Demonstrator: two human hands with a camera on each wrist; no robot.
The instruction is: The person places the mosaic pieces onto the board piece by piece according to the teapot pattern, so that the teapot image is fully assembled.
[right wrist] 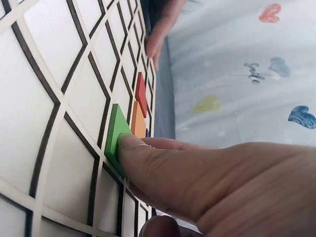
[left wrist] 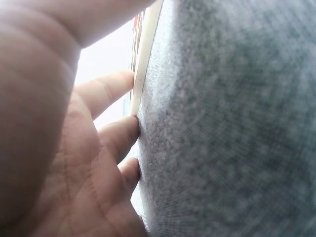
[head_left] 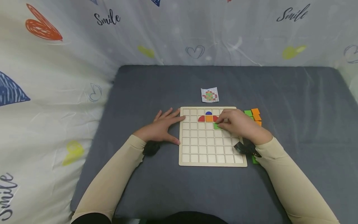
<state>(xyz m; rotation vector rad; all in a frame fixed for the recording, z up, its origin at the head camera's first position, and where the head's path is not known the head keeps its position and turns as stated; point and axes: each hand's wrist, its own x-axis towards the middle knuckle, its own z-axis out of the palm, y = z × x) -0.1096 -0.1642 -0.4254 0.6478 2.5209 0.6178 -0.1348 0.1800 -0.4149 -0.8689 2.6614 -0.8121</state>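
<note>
A pale wooden grid board [head_left: 185, 148] lies on the grey table. My left hand [head_left: 160, 127] is spread at its left side, with fingertips and thumb touching the edge; the left wrist view shows the fingers along that edge. Over the upper right of the board, my right hand [head_left: 237, 124] pinches a green square tile [right wrist: 117, 136] at a cell, thumb on its face. Just above sits an orange square tile [head_left: 209, 118], between a red rounded tile [head_left: 201, 118] and another red tile [head_left: 215, 118] partly hidden by my fingers. A blue half-round tile [head_left: 208, 113] stands above the orange one.
A small card [head_left: 209, 97] with a coloured grid picture lies behind the board. Green tiles [head_left: 248, 113] and orange tiles [head_left: 255, 111] are grouped at the board's right, partly behind my right hand. Another green piece [head_left: 254, 160] shows beside the right wrist.
</note>
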